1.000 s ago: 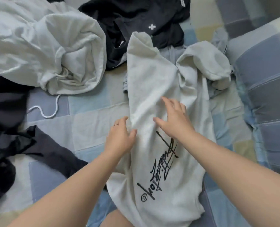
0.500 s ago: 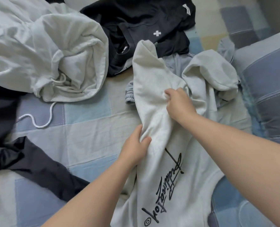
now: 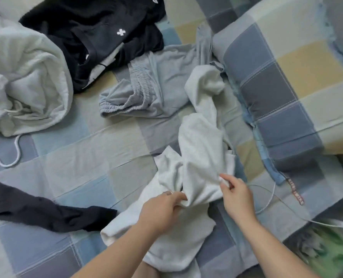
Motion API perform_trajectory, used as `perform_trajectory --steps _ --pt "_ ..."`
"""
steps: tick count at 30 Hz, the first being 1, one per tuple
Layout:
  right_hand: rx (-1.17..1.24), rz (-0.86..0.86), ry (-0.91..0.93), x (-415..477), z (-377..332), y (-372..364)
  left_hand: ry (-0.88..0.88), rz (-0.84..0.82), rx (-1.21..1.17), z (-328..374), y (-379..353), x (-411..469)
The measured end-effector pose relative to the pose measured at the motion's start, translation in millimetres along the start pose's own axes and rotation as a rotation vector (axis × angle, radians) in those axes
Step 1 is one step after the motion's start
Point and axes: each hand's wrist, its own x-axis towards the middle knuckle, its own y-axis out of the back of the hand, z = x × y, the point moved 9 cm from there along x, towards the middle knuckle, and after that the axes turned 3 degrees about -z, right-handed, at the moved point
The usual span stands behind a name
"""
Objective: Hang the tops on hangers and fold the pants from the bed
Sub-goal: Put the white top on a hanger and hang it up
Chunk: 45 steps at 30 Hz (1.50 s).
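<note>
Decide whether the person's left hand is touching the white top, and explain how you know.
Touching. The head view shows the left hand gripping a bunched fold of the white top, its fingers curled into the cloth.

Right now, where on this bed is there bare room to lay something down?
The widest bare sheet lies mid-left, bordered by the hoodie, grey pants, dark garment and sweatshirt. A smaller patch sits below the dark garment. It is crowded up top, where the black top meets the pants, and right, by the pillow and cable.
</note>
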Motion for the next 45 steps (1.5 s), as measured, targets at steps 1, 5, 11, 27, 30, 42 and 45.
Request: perform_trajectory --steps 1,5,11,27,30,42,45 --pt "0.001 -0.025 -0.042 -13.8 22.6 -4.7 0.008 -0.055 0.045 -0.1 -16.5 -4.5" --pt "0.007 -0.186 -0.222 -63.1 98.2 -36.3 0.021 -0.316 0.225 -7.2 -75.2 -18.6" --pt "0.021 -0.223 -0.346 -65.6 129.1 -42.4 0.050 -0.346 0.277 -2.6 -77.6 -0.4" --pt "-0.241 -0.054 -0.149 52.3 27.5 -21.0 0.078 -0.078 0.277 32.7 -14.2 91.5" --pt "-0.094 0.014 -0.082 28.5 31.6 -6.7 0.087 -0.115 0.211 36.5 -24.4 71.3" --pt "0.310 -0.304 0.166 -200.2 0.0 142.0 0.024 -0.010 -0.458 199.5 -8.1 -136.0" --pt "0.261 -0.346 0.276 -245.1 -29.3 194.9 -0.067 0.026 -0.455 251.0 17.6 -187.9"
